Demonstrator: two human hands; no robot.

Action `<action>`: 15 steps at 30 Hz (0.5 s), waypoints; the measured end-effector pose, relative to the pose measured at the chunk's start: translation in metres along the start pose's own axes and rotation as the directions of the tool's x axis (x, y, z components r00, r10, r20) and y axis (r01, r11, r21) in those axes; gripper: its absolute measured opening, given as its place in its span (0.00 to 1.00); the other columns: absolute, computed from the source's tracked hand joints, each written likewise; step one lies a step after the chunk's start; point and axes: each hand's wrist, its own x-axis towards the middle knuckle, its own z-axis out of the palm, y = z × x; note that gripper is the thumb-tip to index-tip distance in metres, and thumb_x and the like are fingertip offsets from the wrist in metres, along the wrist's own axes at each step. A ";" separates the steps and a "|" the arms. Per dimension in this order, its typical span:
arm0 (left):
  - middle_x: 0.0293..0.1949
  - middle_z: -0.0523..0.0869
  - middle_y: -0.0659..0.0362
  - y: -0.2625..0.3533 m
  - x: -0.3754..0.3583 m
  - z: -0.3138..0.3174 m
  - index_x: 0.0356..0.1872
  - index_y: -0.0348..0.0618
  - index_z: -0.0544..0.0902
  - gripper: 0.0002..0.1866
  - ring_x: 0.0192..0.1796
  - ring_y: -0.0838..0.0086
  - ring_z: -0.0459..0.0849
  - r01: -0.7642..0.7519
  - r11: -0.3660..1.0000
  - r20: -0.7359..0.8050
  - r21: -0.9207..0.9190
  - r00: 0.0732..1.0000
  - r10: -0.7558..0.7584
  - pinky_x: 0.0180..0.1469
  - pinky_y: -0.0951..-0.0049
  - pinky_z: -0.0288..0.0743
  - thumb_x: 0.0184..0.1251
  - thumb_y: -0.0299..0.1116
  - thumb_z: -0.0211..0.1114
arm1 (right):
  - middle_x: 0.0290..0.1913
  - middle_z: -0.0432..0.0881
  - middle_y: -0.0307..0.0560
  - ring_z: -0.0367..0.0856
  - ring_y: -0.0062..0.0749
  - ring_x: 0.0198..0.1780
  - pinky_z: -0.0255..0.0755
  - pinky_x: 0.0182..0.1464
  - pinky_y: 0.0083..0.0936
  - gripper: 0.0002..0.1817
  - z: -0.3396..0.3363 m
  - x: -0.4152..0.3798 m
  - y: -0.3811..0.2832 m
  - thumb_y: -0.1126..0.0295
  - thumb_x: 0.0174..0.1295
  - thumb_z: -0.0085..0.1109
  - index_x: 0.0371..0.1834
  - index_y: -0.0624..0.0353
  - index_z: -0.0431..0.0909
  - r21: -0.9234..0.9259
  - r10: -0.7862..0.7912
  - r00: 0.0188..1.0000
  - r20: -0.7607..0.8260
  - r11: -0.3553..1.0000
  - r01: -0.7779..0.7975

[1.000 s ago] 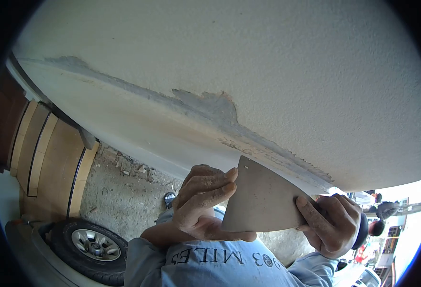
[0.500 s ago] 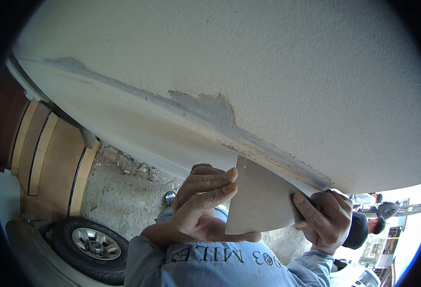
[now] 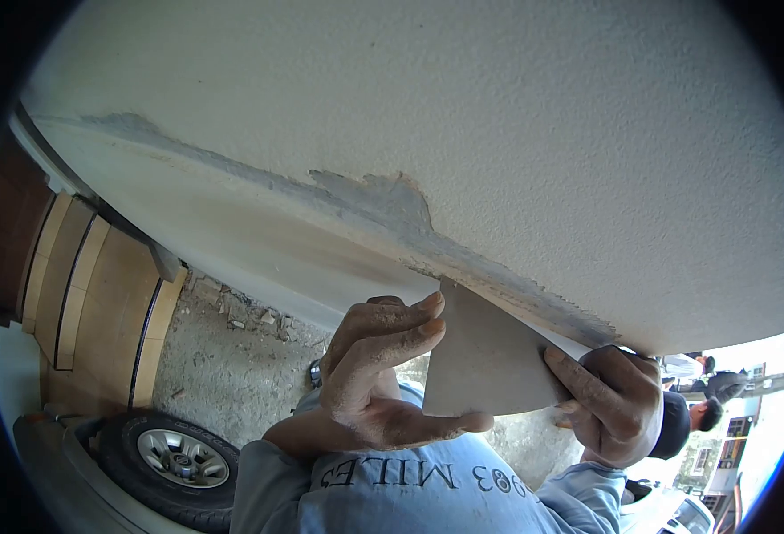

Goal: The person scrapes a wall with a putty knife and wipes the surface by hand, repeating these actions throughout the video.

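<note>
Your right hand [image 3: 621,400] gripped the scraper [image 3: 488,360]; your left hand [image 3: 361,374] curved wide at the scraper's opposite edge; the grey-streaked wall [image 3: 552,160] stood beyond the scraper.

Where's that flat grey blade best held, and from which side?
Likely by its narrow end, coming from the wearer's right, where the right hand grips it: the flat grey blade tapers that way, while its broad edge faces the left hand.

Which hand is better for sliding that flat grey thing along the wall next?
Probably the right hand: its fingers grip one end of the flat plate, while the left hand is open, fingers and thumb spread at the opposite edge.
</note>
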 end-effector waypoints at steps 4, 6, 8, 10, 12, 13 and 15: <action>0.42 0.78 0.42 0.001 0.003 0.003 0.42 0.29 0.75 0.32 0.49 0.62 0.77 0.011 0.999 -0.007 -0.042 1.000 -0.011 0.46 0.71 0.76 0.38 0.42 0.76 | 0.16 0.73 0.39 0.75 0.20 0.17 0.70 0.18 0.22 0.22 0.000 -0.001 -0.002 0.57 0.43 0.63 0.43 0.52 0.81 -0.058 0.033 0.999 -0.009 0.998 -0.034; 0.44 0.77 0.42 -0.002 0.004 0.002 0.42 0.28 0.74 0.32 0.49 0.61 0.77 -0.004 1.000 0.017 -0.025 1.000 0.004 0.47 0.70 0.77 0.39 0.41 0.76 | 0.16 0.72 0.38 0.75 0.20 0.18 0.70 0.18 0.23 0.22 0.003 -0.002 -0.003 0.57 0.43 0.63 0.43 0.51 0.81 -0.101 0.055 0.998 -0.029 0.993 -0.058; 0.44 0.76 0.41 -0.003 0.003 -0.001 0.43 0.27 0.73 0.33 0.49 0.61 0.77 -0.020 1.000 0.043 0.002 0.999 0.020 0.48 0.70 0.77 0.39 0.41 0.76 | 0.16 0.71 0.36 0.74 0.20 0.18 0.70 0.19 0.23 0.21 0.007 -0.005 -0.004 0.57 0.43 0.64 0.43 0.50 0.81 -0.147 0.063 0.996 -0.055 0.987 -0.071; 0.45 0.76 0.41 -0.005 0.001 -0.002 0.45 0.27 0.73 0.34 0.49 0.60 0.77 -0.035 0.999 0.067 0.036 0.997 0.033 0.48 0.69 0.76 0.40 0.42 0.75 | 0.16 0.70 0.36 0.72 0.20 0.18 0.70 0.18 0.22 0.22 0.009 -0.003 -0.004 0.56 0.42 0.64 0.43 0.49 0.81 -0.190 0.032 0.997 -0.071 0.981 -0.045; 0.46 0.76 0.41 -0.007 -0.004 -0.002 0.46 0.28 0.72 0.34 0.50 0.60 0.77 -0.025 1.000 0.058 0.012 0.998 0.025 0.48 0.69 0.76 0.41 0.44 0.74 | 0.16 0.69 0.35 0.72 0.19 0.18 0.70 0.18 0.21 0.22 0.010 -0.005 -0.005 0.56 0.42 0.64 0.43 0.47 0.81 -0.211 -0.007 0.997 -0.082 0.977 -0.010; 0.46 0.76 0.41 -0.008 -0.006 -0.002 0.46 0.28 0.72 0.35 0.50 0.60 0.76 -0.023 1.000 0.052 -0.001 0.998 0.023 0.48 0.68 0.76 0.41 0.44 0.74 | 0.15 0.69 0.35 0.72 0.19 0.18 0.69 0.18 0.21 0.22 0.010 -0.007 -0.004 0.56 0.42 0.64 0.43 0.47 0.81 -0.211 -0.033 0.996 -0.087 0.977 0.014; 0.47 0.75 0.42 -0.007 -0.011 -0.003 0.46 0.28 0.72 0.35 0.51 0.61 0.76 -0.089 0.995 0.039 -0.037 0.995 0.090 0.46 0.68 0.76 0.42 0.46 0.74 | 0.15 0.69 0.35 0.71 0.18 0.18 0.69 0.17 0.21 0.22 0.012 -0.008 -0.001 0.55 0.42 0.64 0.43 0.46 0.80 -0.171 -0.067 0.993 -0.094 0.984 0.051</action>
